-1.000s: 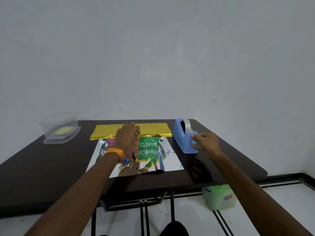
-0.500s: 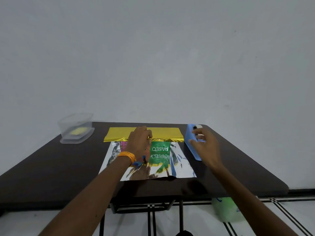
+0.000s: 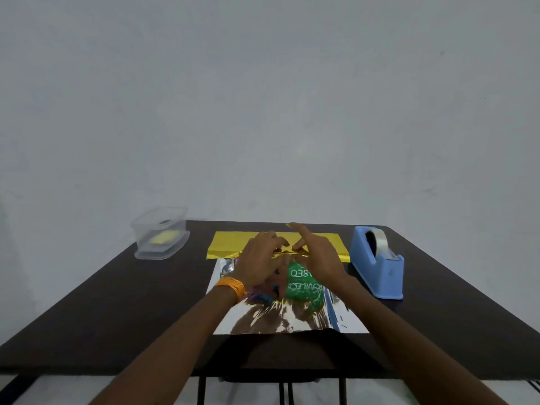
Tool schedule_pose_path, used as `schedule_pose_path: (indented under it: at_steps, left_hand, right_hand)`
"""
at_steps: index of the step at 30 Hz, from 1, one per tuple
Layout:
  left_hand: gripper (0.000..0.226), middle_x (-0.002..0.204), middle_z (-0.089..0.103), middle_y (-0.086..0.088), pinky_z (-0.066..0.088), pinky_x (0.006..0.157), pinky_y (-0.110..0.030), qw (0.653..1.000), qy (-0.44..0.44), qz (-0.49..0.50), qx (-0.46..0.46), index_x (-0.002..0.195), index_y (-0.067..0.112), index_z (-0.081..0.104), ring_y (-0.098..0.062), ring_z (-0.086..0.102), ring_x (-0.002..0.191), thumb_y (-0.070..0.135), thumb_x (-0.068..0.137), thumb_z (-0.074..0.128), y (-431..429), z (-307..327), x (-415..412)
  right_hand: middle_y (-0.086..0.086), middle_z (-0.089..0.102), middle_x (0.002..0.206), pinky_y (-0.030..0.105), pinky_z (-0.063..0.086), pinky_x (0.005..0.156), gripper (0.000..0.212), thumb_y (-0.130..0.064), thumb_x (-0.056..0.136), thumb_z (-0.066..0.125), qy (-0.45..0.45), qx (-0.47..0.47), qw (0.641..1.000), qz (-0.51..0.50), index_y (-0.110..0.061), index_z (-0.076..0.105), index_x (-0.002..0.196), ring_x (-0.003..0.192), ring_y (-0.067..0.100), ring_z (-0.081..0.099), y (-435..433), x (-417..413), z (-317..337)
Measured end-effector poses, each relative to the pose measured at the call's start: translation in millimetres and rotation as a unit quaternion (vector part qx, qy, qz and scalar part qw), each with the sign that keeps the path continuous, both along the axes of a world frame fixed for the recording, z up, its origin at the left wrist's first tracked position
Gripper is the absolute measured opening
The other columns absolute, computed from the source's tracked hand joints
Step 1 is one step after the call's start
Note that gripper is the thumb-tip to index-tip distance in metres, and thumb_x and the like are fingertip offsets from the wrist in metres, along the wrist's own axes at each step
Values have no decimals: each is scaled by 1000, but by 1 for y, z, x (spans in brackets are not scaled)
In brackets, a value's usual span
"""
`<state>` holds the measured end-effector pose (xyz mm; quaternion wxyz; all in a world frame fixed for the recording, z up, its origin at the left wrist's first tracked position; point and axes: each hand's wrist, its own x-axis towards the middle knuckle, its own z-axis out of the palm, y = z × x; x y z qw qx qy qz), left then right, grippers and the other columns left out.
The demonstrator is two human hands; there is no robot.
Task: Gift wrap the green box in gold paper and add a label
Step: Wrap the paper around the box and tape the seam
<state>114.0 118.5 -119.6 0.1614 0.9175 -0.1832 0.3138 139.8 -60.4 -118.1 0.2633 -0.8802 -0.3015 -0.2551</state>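
The green box [image 3: 304, 285] lies on the silver inner side of the gold paper [image 3: 292, 320], in the middle of the dark table [image 3: 122, 302]. The paper's far part is folded over, gold side up [image 3: 230, 244]. My left hand [image 3: 260, 263], with an orange band at the wrist, has curled fingers on the crinkled gold edge atop the box. My right hand [image 3: 320, 258] is beside it over the box, thumb at the same gold edge and index finger straight and raised. Whether it pinches anything is unclear. Both hands hide much of the box.
A blue tape dispenser [image 3: 377, 267] with a clear roll stands right of the paper. At the back left a clear plastic container [image 3: 160, 233] holds a yellow pad [image 3: 163, 238]. Behind the table is a plain wall.
My right hand left the tape dispenser and came left to the gold edge over the box. My left hand stayed on the box. The camera view shifted, so the table looks nearer.
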Motion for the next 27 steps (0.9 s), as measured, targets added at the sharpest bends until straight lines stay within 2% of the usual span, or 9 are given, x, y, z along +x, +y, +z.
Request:
schedule_pose_path:
  at_steps: [3,7,12,14,17,20,23,27]
  left_hand:
    - [32,112,62,-1,47,88,-37,1000,7,0,-6,120,20,68,-19,52,108,32,90,69,32,8,1]
    - [25,104,64,1,50,83,-38,998,58,-25,-26,111,20,74,-18,56,98,28,87,73,69,3,-1]
    - [26,101,61,1,51,79,-33,999,32,-6,-32,112,19,74,-18,54,95,22,87,73,64,-3,-5]
    - [25,100,61,0,49,78,-32,999,36,-6,-21,111,18,74,-19,54,95,22,87,74,63,0,-5]
    - [24,98,60,0,47,77,-34,999,41,-4,-15,110,18,74,-20,53,94,24,87,73,63,2,-5]
    - [24,96,58,1,47,77,-37,999,44,2,-14,111,19,74,-20,53,93,24,88,73,62,1,-6]
    - [24,97,58,2,48,80,-39,999,47,8,-12,112,19,74,-21,53,95,23,88,72,62,-1,-5]
    - [24,100,60,2,48,81,-39,999,44,16,-12,111,22,73,-20,54,96,25,88,72,61,-1,-4]
  right_hand:
    - [-5,73,93,29,54,79,82,-13,76,85,-6,17,1000,7,-30,45,145,86,11,67,-1,3,-1]
    - [-6,74,90,33,57,82,80,-14,74,86,-13,28,1000,0,-30,48,142,83,9,68,1,7,-4]
    - [-4,72,95,34,57,85,76,-15,77,85,23,66,998,0,-32,49,141,88,11,67,5,2,-7]
    - [-2,68,105,29,52,86,58,-19,81,82,31,139,990,6,-29,57,133,98,12,63,7,-5,-5]
    - [-6,58,113,27,45,92,23,-19,84,79,-9,265,964,8,-28,70,104,112,10,53,13,-23,-4]
    - [-10,68,100,29,50,87,4,-21,86,76,75,318,945,6,-24,73,85,102,8,61,23,-35,-5]
    - [-6,75,84,29,53,78,3,-16,84,77,200,378,904,23,-16,75,82,86,9,69,33,-39,-9]
    - [0,71,76,23,45,64,8,-11,84,75,293,412,863,-5,-7,73,78,75,11,63,39,-36,-16]
